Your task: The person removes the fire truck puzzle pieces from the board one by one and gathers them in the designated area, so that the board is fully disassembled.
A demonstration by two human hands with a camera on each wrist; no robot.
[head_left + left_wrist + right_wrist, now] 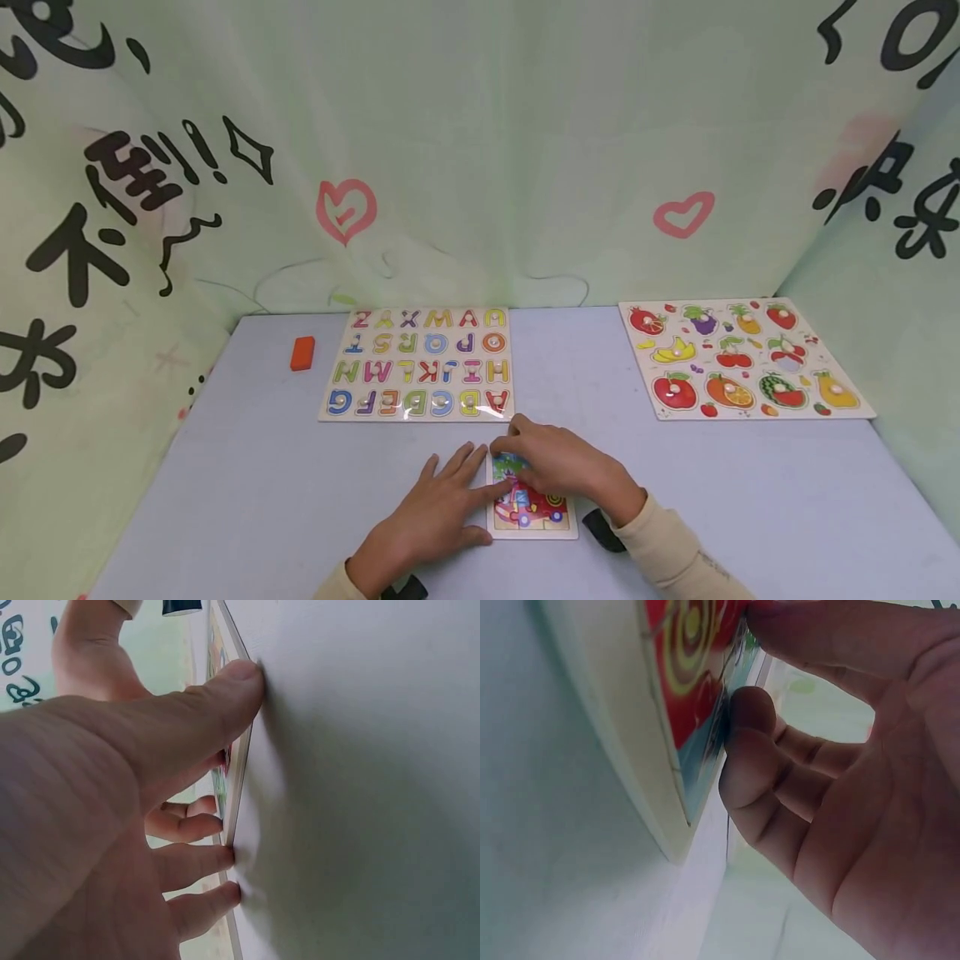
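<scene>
Well, curtain (570,150): from my remote seat I see it green all across the top, black writing (78,258) at the left edge and more in the upper right.
Table (217,508): pale, spreading from the lower left across the bottom.
Block (302,353): orange, lying left of centre, just beside the letter board.
Letter board (417,365): near the middle of the frame, four rows of coloured letters.
Left hand (433,510): lower centre, fingers straight and spread apart; the index lies across the puzzle, and in the left wrist view I see the thumb touching its edge.
Puzzle (528,507): lower centre, on the table below the letter board, between the two hands; red vehicle, pale border, top part partly covered.
Right hand (555,460): just right of the left one, over the puzzle's top, fingers curled with tips at its face; I cannot tell whether a piece is pinched there.
Sleeve (667,546): beige, running from the right wrist to the bottom edge.
Fruit board (647,398): right side of the frame, well apart from both hands, fruit pictures in rows.
</scene>
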